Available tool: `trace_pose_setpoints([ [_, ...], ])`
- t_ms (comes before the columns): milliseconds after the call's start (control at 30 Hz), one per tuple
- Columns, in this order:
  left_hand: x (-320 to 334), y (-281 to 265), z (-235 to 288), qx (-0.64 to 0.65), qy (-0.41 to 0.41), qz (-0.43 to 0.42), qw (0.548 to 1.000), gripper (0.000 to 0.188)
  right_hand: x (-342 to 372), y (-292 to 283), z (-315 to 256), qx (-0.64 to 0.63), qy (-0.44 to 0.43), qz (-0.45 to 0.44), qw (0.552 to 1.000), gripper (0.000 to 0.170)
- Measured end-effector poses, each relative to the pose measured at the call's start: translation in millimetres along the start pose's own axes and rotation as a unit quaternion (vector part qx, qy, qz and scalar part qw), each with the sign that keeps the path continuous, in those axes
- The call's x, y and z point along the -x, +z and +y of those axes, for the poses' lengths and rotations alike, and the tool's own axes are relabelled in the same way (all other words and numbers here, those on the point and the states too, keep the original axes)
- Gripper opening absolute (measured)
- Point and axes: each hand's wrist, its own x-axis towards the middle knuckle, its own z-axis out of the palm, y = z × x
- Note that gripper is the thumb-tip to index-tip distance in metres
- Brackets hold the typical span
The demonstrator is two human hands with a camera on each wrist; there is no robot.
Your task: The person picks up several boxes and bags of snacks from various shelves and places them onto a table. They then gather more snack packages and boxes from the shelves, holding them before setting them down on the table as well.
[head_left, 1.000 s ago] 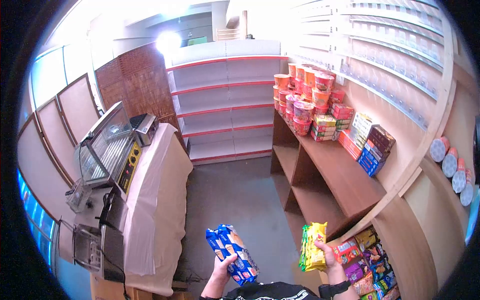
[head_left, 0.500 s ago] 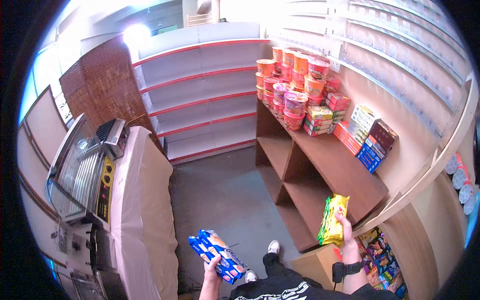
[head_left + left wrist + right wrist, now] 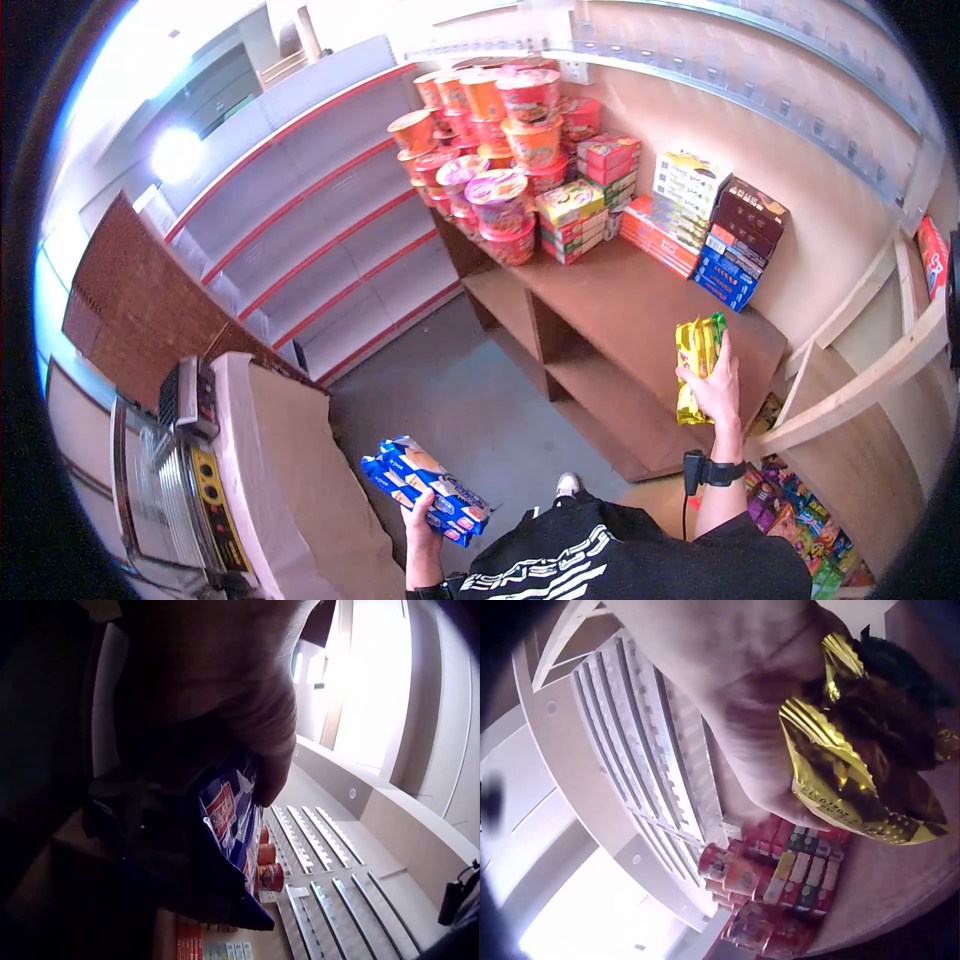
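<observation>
In the head view, my left hand [image 3: 422, 528] grips blue biscuit packs [image 3: 428, 490] low over the floor, thumb on top. My right hand [image 3: 717, 388] holds yellow and green packs [image 3: 697, 368] above the near right end of the brown shelf unit [image 3: 640, 335]. The left wrist view has the hand [image 3: 217, 682] over the blue packaging [image 3: 229, 817], much of it in shadow. The right wrist view gives the hand [image 3: 742, 705] against a shiny yellow wrapper [image 3: 847, 776]; most fingers are hidden there.
Noodle cups [image 3: 500, 205] and boxes [image 3: 740, 235] stand along the brown unit by the wall. Red-edged shelves [image 3: 320, 230] stand behind. A cloth-covered table [image 3: 290, 470] with a glass-fronted appliance is at left, a wooden frame [image 3: 850, 400] and snack packets [image 3: 800, 520] at right.
The view has turned right, bringing the brown unit closer. My right hand has risen with the yellow and green packs from beside the unit to over its top. My left hand still grips the blue packs.
</observation>
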Motion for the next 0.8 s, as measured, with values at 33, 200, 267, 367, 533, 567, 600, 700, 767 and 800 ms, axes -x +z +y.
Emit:
trace_pose_setpoints([
  [33,-15.6,10.9,-1.8,-0.026,-0.005,-0.025,0.999,0.056,-10.8,3.1,3.0,0.052,0.022,-0.011,0.998,0.109],
  [200,-64.5,86.8,-4.8,-0.083,-0.059,-0.093,0.990,0.058,-32.2,11.8,9.3,0.213,0.054,-0.033,0.975,0.112],
  [267,-82.6,106.1,-16.6,-0.089,-0.082,-0.119,0.986,0.060,-35.0,11.2,8.7,0.226,0.061,-0.038,0.972,0.111],
  [367,-108.9,135.4,-25.2,-0.135,-0.130,-0.183,0.965,0.062,-34.9,9.3,7.3,0.239,0.073,-0.050,0.967,0.111],
  [533,-148.5,182.6,-44.0,-0.170,-0.188,-0.250,0.935,0.062,-36.2,14.6,12.3,0.263,0.108,-0.059,0.957,0.110],
  [567,-152.3,194.9,-44.1,-0.175,-0.197,-0.260,0.929,0.063,-37.6,13.0,9.5,0.266,0.121,-0.066,0.954,0.110],
  [600,-158.1,208.2,-44.8,-0.181,-0.203,-0.274,0.923,0.062,-39.1,13.9,7.1,0.270,0.131,-0.068,0.952,0.110],
  [700,-184.0,238.1,-51.5,-0.188,-0.230,-0.339,0.892,0.058,-42.0,21.8,5.7,0.282,0.159,-0.040,0.945,0.110],
  [767,-203.9,250.4,-55.8,-0.183,-0.242,-0.365,0.880,0.058,-41.1,28.7,4.8,0.290,0.181,-0.024,0.939,0.110],
  [800,-214.0,262.6,-59.5,-0.181,-0.244,-0.378,0.875,0.057,-43.0,32.1,1.5,0.295,0.188,-0.013,0.937,0.111],
])
